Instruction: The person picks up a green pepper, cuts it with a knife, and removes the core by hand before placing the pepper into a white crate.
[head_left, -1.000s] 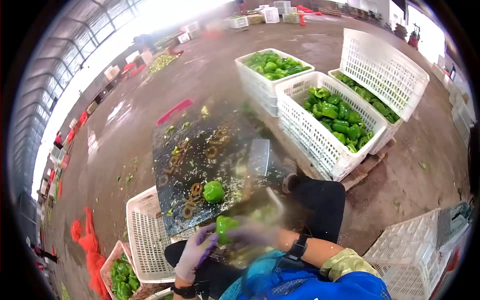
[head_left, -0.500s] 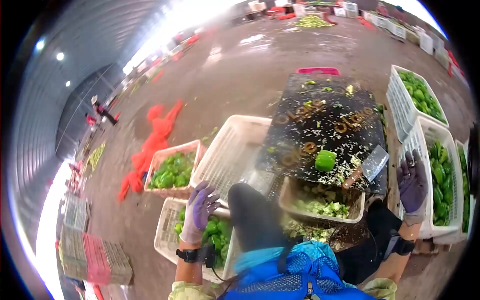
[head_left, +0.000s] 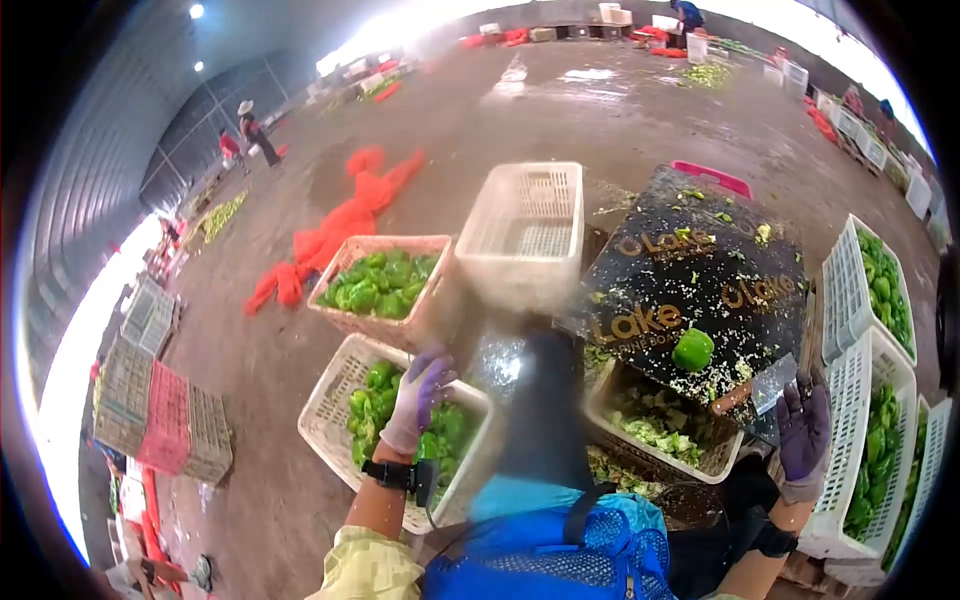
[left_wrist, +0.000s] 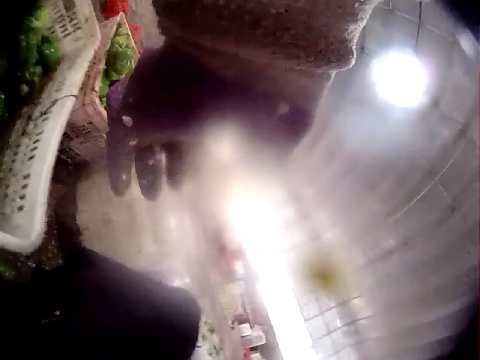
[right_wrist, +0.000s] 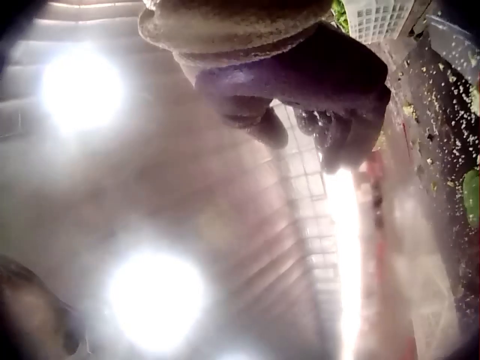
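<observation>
The gloved left hand (head_left: 420, 397) is held over a white crate (head_left: 322, 425) of green peppers, its fingers spread and empty; whether it touches the peppers cannot be told. In the left wrist view the left hand (left_wrist: 217, 105) has its fingers extended. At the right, the gloved right hand (head_left: 803, 437) is raised palm up beside the cleaver (head_left: 774, 384), holding nothing. In the right wrist view the right hand (right_wrist: 300, 82) shows slightly bent fingers. One green pepper (head_left: 693, 350) rests on the black board (head_left: 640, 270), among scattered pale bits.
Pale scraps lie in a bin (head_left: 725, 468) below the board. A pink crate (head_left: 400, 328) of peppers and an empty white crate (head_left: 520, 270) stand ahead on the left. White crates (head_left: 845, 325) of peppers line the right. Red netting (head_left: 335, 230) lies on the floor.
Earlier both hands were together at a pepper; that pepper is out of them and they have moved apart. The view has swung left, and the left hand is above the pepper crate.
</observation>
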